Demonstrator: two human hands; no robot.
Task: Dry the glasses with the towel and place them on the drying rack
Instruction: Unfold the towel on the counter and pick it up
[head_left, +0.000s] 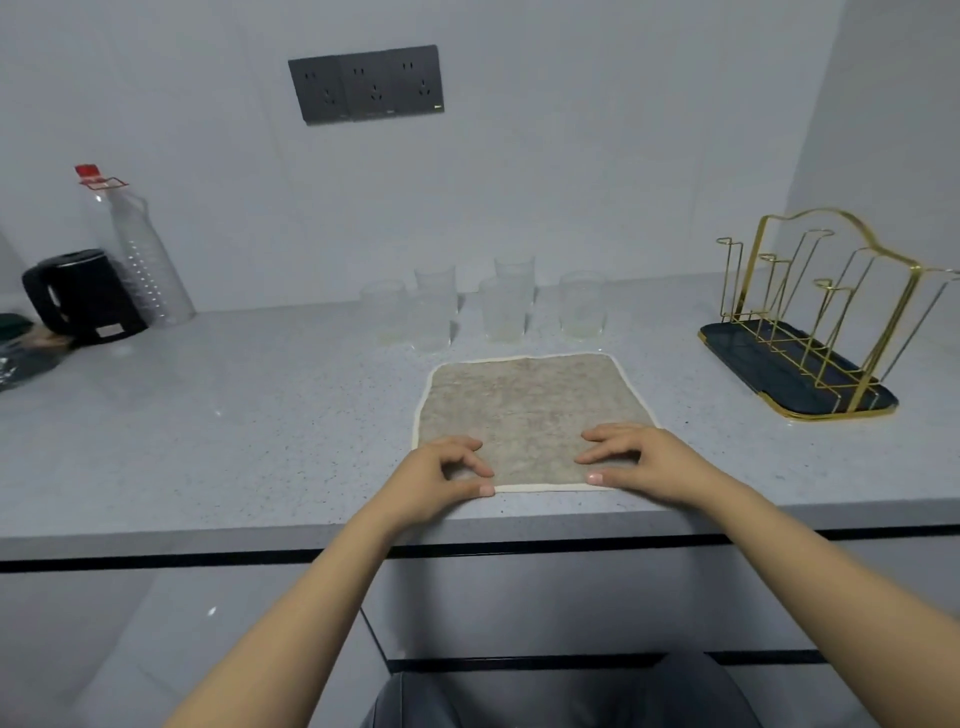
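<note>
A beige-grey towel (530, 410) with a pale hem lies flat on the grey counter (234, 415), close to the front edge. My left hand (441, 480) rests on its near left corner, fingers curled and thumb along the hem. My right hand (639, 457) lies on the near right corner in the same way. I cannot tell whether either hand pinches the cloth. Several clear glasses (503, 309) stand upright in a cluster behind the towel. A gold wire drying rack (810, 312) on a dark tray (727, 345) stands at the right, with no glasses on it.
A black electric kettle (85, 296) and a tall clear plastic bottle (140, 249) with a red cap stand at the far left by the wall. A dark socket panel (366, 83) is on the wall above. Cabinet fronts lie below the counter edge.
</note>
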